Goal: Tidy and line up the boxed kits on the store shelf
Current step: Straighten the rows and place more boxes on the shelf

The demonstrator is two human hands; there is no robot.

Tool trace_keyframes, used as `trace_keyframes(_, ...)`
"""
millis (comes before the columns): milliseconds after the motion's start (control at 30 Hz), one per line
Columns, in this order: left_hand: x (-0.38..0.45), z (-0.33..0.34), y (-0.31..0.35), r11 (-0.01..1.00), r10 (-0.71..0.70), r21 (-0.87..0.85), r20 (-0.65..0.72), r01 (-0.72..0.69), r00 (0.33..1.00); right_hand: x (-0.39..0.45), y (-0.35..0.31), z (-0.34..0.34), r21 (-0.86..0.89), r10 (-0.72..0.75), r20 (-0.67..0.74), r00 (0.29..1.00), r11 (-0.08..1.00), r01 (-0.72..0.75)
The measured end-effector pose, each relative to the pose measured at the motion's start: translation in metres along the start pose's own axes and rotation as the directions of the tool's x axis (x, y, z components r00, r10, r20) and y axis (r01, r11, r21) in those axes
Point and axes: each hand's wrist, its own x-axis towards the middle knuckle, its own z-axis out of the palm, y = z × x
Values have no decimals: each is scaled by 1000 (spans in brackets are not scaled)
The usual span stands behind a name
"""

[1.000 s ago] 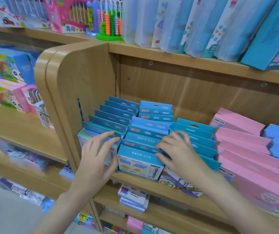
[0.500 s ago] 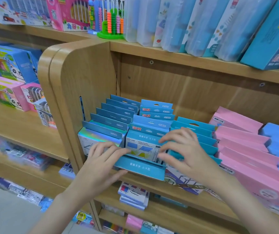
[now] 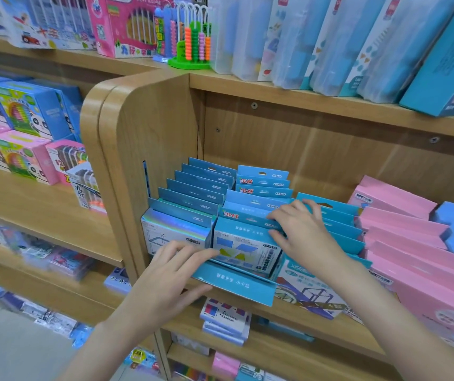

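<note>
Head view: wooden store shelf point(image 3: 297, 312) at centre frame, three rows of small blue cardboard boxed kits point(image 3: 201, 185) stacked front to back, left row at 10 o'clock of the hands, middle row between them, right row at 3 o'clock under the right wrist.

Step in hand, as I read it: squaring up the middle row. Its front blue kit box with the geometry print point(image 3: 245, 248) stands upright at the shelf lip, and a long blue cardboard flap point(image 3: 234, 281) juts out flat past the edge just below it. Can't tell if the flap belongs to that box or to another box lying flat.

Left hand point(image 3: 165, 281): fingers nearly straight, spread, tips lying on the flap's left end and touching the lower left corner of the front box. Thumb is under the flap edge, so a loose pinch is possible; not clear.

Right hand point(image 3: 300, 232): fingers curled over the top right edge of the front box and the hang tabs just behind it, thumb on the box's right side. Reads as gripping the box.

Next move likely needs the flap folded up or pushed back, then the row pressed back flush with its neighbours. Risk: tipping the boxes behind.

Pink flat boxes point(image 3: 401, 229) at 3 o'clock lean in a loose fan, not yet straightened.
</note>
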Motion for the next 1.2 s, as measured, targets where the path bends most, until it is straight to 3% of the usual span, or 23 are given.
trace_keyframes(400,1,2,-3,999,-23,-25,1,23,1000,-22,-5,-5,194,-143,2,990,971,140)
trace_keyframes(833,10,6,-2,997,-74,-21,-77,73,994,5,6,-15,135,26,188,982,990,-52)
trace_keyframes(933,15,5,-4,998,-50,28,-82,52,995,4,6,-14,143,21,155,988,989,-44)
trace_keyframes(1067,22,2,-6,998,-52,27,-66,54,997,-4,-2,-17,279,-16,23,1000,960,9)
trace_keyframes(1200,24,1,-10,998,-57,4,-14,57,998,-15,-8,-18,303,-79,71,994,951,54)
